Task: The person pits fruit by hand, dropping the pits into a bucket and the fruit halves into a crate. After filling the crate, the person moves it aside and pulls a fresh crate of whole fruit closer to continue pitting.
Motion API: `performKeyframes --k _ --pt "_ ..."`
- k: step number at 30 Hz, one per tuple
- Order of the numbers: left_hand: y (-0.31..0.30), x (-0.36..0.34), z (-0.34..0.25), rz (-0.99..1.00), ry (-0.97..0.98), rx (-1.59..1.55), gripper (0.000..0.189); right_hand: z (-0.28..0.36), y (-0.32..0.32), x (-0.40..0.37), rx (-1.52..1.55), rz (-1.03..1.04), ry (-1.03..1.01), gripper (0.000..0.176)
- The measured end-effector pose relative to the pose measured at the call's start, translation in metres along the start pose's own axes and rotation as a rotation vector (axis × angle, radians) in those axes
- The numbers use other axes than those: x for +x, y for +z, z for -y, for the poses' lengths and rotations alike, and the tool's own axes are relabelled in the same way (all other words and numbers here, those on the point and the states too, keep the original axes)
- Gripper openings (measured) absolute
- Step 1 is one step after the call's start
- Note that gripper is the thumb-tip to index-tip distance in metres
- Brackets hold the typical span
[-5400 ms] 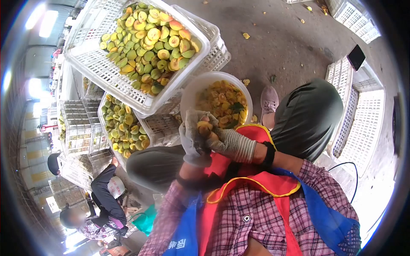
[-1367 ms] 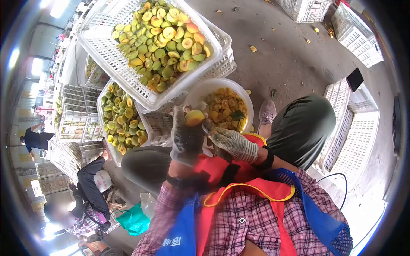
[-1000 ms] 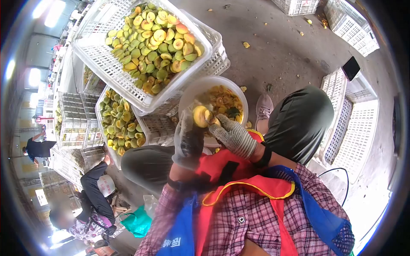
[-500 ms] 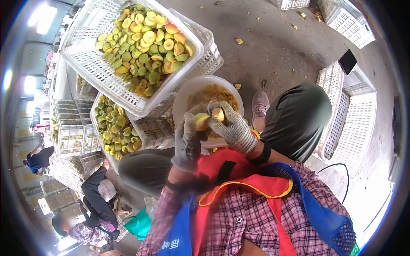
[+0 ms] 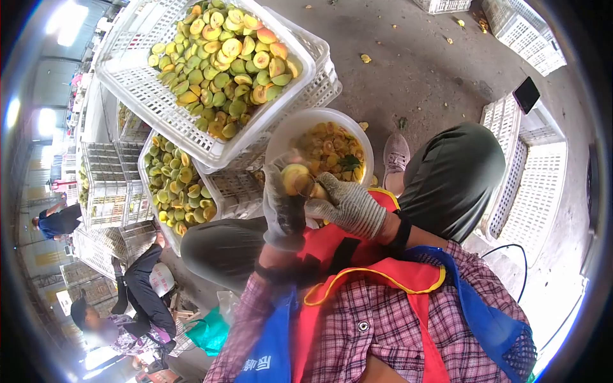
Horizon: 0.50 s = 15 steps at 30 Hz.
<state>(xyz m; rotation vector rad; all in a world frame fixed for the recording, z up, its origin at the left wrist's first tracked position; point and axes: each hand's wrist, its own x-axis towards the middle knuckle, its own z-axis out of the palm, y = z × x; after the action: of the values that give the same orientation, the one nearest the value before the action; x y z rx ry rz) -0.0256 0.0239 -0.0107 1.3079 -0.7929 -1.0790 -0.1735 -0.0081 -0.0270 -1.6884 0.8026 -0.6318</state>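
My left hand (image 5: pixel 281 214), in a grey-white glove, is closed around a peach (image 5: pixel 295 179) whose pale yellow cut face is turned up. Close against it, my right hand (image 5: pixel 351 205), in a striped knit glove, grips a small tool with a wooden handle (image 5: pixel 318 191). The tool's working end meets the peach and is too blurred to make out. Both hands are over the near edge of a white bucket (image 5: pixel 279 145), which contains orange-yellow fruit scraps (image 5: pixel 325 143) and a few dark leaves.
A white crate (image 5: pixel 143 92) of halved peaches rests on stacked crates at upper left; another peach-filled crate (image 5: pixel 145 185) stands below it. At right, a phone (image 5: pixel 527 96) lies on a white crate's edge (image 5: pixel 562 172). Two other people (image 5: pixel 143 281) (image 5: pixel 59 221) are at left.
My right hand has turned over, bringing the tool's handle down and against the peach. The peach has shifted slightly left, its cut face now showing. The whole view has shifted slightly.
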Motion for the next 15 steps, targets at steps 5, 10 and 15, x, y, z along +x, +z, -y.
performKeyframes --k 5,10,15 --pt "0.016 -0.007 -0.021 -0.036 -0.134 -0.124 0.049 0.010 -0.006 0.002 -0.165 0.018 -0.106 0.041" --pt "0.013 -0.006 -0.002 -0.014 0.033 0.042 0.046 0.008 0.006 0.007 -0.006 0.043 0.069 0.043" --pt "0.022 -0.007 -0.015 0.010 0.085 0.097 0.034 -0.004 0.012 0.007 0.136 0.068 -0.009 0.056"
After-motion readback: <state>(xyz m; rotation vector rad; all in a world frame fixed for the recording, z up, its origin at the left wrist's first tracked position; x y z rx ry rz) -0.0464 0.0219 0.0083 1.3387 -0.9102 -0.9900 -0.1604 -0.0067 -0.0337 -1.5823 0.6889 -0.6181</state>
